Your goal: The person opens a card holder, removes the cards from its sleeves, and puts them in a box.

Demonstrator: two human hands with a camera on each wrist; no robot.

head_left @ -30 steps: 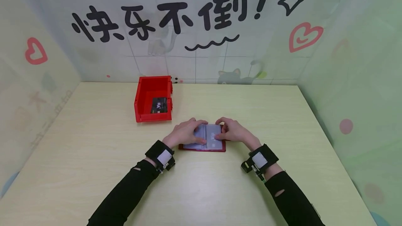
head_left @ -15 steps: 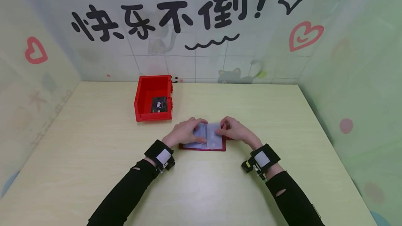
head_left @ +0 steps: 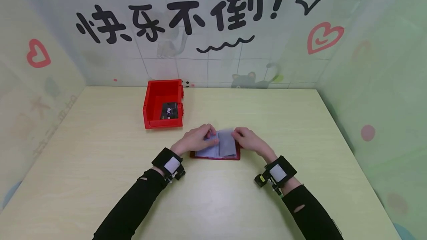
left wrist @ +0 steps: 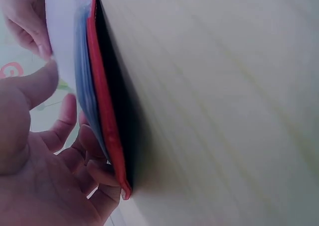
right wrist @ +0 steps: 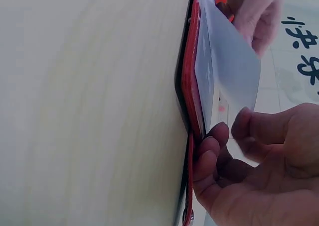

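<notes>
A red card holder lies spread on the table, its clear plastic sleeves facing up. In the right wrist view one plastic sleeve page stands raised off the stack. My right hand pinches that page near its outer edge, its other fingers curled at the edge of the red cover. My left hand holds the left half of the holder, thumb over the sleeves and fingers curled at the far edge. The left wrist view shows the sleeve stack edge-on. Part of the left half is hidden under my left hand.
Behind and left of the holder stands a red bin, with a black card marked Vip inside. The wooden table meets printed walls at the back and both sides.
The Vip lettering seen in the right sleeve a second ago no longer shows. My right hand has lifted a page there. My left thumb has shifted slightly up along the middle.
</notes>
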